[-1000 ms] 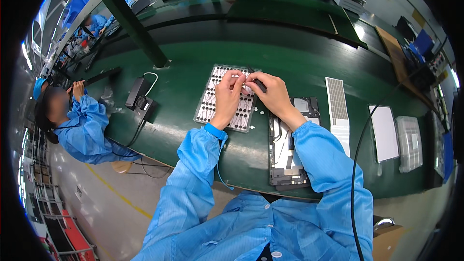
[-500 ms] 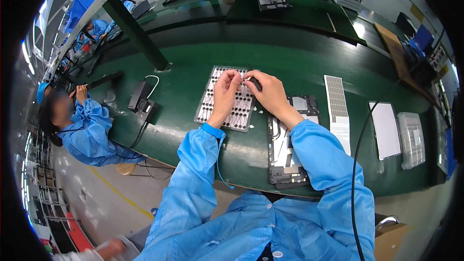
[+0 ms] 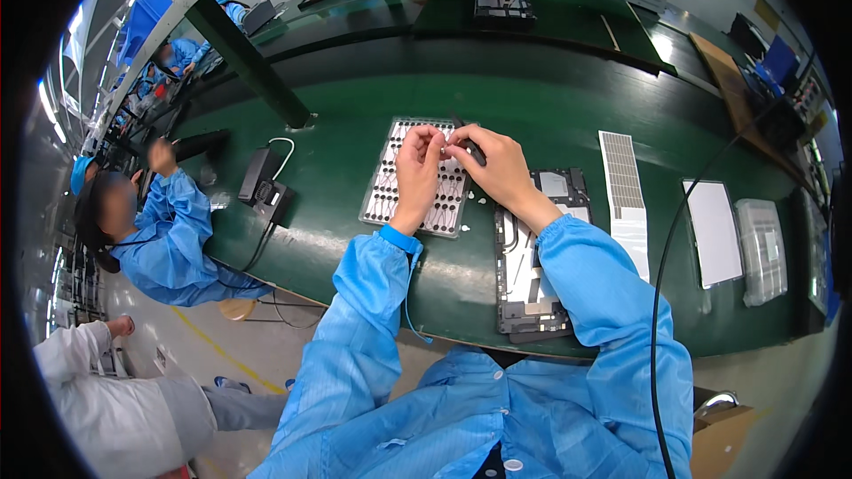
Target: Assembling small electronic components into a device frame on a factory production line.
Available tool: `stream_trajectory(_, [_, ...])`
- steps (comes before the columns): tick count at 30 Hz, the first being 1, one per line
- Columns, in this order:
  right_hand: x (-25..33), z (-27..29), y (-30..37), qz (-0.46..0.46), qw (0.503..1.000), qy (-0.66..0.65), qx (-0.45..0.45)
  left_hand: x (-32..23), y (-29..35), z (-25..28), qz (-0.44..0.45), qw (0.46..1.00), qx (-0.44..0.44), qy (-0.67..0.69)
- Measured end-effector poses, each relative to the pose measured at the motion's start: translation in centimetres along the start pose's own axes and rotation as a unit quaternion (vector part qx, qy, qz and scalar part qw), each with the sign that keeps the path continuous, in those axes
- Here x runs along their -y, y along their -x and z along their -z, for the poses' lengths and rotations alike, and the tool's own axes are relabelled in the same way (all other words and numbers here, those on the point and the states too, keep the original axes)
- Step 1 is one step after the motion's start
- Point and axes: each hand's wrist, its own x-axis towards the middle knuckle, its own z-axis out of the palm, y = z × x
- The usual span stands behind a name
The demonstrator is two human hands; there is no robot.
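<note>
Over a clear tray (image 3: 455, 233) of small black round parts with thin leads, my hands meet at the fingertips. My left hand (image 3: 415, 179), a blue band at its wrist, is closed in a pinch on a tiny pale piece (image 3: 445, 149), too small to name. My right hand (image 3: 500, 173) is closed too, its thumb and forefinger at that same piece. A slim dark tool (image 3: 477, 154) sits in its grip, mostly hidden by the fingers. An opened flat electronic device (image 3: 532, 306) with black and silver innards lies partly under my right forearm.
A few white bits (image 3: 471, 198) lie right of the tray. Further right are a sticker sheet (image 3: 624, 173), a white sheet (image 3: 713, 235) and a clear plastic box (image 3: 761, 253). Black adapters (image 3: 259, 176) and a post (image 3: 248, 71) stand left. A black cable (image 3: 657, 337) hangs before my right arm.
My hands stay pinched together over the tray, barely shifted. A person in white has come into view at lower left. The hands at the far device have withdrawn from it.
</note>
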Motion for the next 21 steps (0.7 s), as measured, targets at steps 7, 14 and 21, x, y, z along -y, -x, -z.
stream_trajectory(7, [-0.22, 0.0, -0.1, -0.007, 1.0, -0.027, 0.014, 0.17, -0.01, 0.18, -0.028, 0.997, 0.001, -0.075])
stream_trajectory(14, [-0.06, -0.29, -0.1, -0.009, 0.999, -0.035, 0.001, 0.06, 0.02, 0.22, -0.067, 0.992, -0.033, -0.102])
stream_trajectory(21, [-0.78, -0.1, -0.04, 0.015, 0.998, -0.054, 0.026, 0.56, 0.26, 0.12, -0.04, 0.995, -0.018, -0.094])
